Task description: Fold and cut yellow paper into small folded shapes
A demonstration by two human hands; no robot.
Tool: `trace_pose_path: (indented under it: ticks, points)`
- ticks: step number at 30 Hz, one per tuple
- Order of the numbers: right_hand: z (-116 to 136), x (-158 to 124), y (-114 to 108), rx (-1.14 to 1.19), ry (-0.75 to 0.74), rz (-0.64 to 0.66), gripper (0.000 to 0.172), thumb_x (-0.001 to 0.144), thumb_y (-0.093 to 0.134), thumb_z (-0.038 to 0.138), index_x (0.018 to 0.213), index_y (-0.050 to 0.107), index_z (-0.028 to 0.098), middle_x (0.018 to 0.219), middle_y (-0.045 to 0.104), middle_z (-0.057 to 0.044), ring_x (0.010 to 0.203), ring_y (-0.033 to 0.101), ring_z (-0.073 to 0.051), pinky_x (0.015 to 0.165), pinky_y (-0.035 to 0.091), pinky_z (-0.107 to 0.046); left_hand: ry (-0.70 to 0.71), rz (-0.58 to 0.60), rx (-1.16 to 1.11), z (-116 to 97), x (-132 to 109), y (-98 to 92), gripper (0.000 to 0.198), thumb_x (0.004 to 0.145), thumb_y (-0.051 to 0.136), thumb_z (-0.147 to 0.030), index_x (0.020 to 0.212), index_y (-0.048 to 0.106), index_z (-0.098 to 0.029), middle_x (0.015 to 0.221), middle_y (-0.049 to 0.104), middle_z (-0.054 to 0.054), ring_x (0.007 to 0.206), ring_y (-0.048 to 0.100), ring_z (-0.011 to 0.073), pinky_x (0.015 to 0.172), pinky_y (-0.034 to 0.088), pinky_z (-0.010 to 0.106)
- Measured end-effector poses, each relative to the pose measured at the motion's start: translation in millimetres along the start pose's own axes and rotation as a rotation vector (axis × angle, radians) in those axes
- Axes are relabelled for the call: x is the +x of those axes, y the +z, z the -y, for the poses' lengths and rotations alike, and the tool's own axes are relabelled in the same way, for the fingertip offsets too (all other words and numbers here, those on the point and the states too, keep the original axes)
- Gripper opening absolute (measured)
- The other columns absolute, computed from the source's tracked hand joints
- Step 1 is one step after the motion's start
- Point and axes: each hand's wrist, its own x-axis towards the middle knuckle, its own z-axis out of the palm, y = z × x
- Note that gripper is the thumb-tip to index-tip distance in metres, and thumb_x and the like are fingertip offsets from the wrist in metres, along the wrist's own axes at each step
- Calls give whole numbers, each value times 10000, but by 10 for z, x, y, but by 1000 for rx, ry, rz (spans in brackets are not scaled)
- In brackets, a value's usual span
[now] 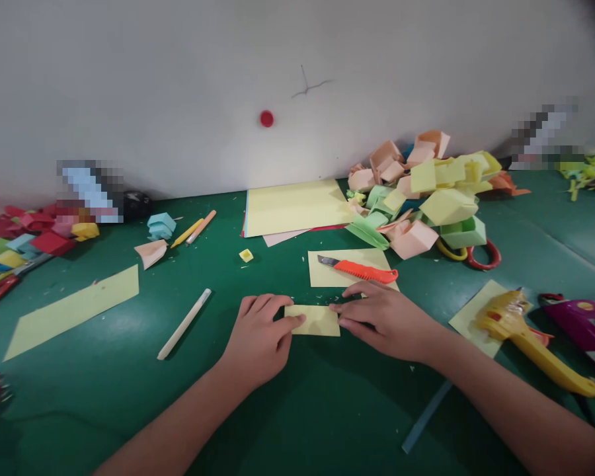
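Observation:
A small piece of pale yellow paper [320, 322] lies on the green table in front of me. My left hand [258, 336] has its thumb pressed on the paper's left part, with the other fingers curled at the upper left edge. At the right edge, my right hand [379, 317] pinches the paper between thumb and fingers. Just beyond, an orange utility knife [364, 270] with its blade out rests on another yellow sheet [322, 276]. A tiny yellow folded paper piece [246, 255] sits further back on the left.
Folded paper boxes [449, 206] heap up at the back right, near red-handled scissors [484, 254]. A yellow glue gun [525, 330] lies right, beside a purple one [580, 324]. To the left are a white stick [184, 324] and a yellow strip [74, 311]. A white wall [188, 99] stands behind.

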Motion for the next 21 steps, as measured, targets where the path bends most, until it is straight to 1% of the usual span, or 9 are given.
trace_pose_path:
  ticks: [4, 8, 11, 15, 17, 21]
  points:
    - [20, 5, 3, -12, -17, -16, 306, 1037, 465, 294, 946, 750, 227, 1054, 772, -64, 1108, 629, -257, 899, 528, -428, -24, -17, -80, 25, 12, 31, 322, 921, 510, -109, 1048, 760, -268, 1190, 658, 79, 1116, 580, 269, 880, 427, 457]
    - [30, 6, 5, -27, -21, -21, 317, 1037, 454, 292, 927, 743, 219, 1026, 773, -70, 1087, 634, -262, 878, 526, -426, -24, -26, -98, 32, 13, 41, 316, 918, 516, -100, 1043, 755, -265, 1175, 651, 75, 1106, 576, 263, 883, 423, 455]
    - [30, 5, 7, -18, -16, -30, 307, 1037, 454, 294, 970, 744, 218, 1004, 774, -70, 1068, 636, -259, 874, 523, -416, 0, -36, -120, 46, 23, 42, 321, 902, 522, -82, 1041, 747, -263, 1142, 649, 73, 1066, 583, 250, 861, 433, 439]
    - [26, 7, 10, 26, -17, -21, 285, 1040, 460, 290, 1012, 733, 216, 993, 765, -64, 1040, 630, -245, 874, 512, -399, 33, -17, -220, 63, 46, 35, 299, 902, 507, -62, 976, 735, -240, 1051, 653, 60, 961, 602, 204, 805, 456, 376]
    - [25, 11, 19, 46, -33, -28, 261, 1039, 470, 282, 1047, 723, 218, 1018, 758, -63, 1017, 630, -232, 870, 507, -392, 50, -4, -268, 66, 50, 32, 287, 909, 502, -62, 967, 727, -230, 1026, 659, 54, 942, 612, 188, 800, 464, 355]
    - [27, 14, 68, 69, -69, -54, 233, 1033, 495, 267, 1147, 694, 225, 1100, 738, -65, 1011, 625, -222, 905, 500, -414, 92, 1, -331, 74, 35, 36, 276, 918, 515, -75, 1006, 727, -229, 1026, 675, 47, 938, 632, 173, 807, 478, 331]
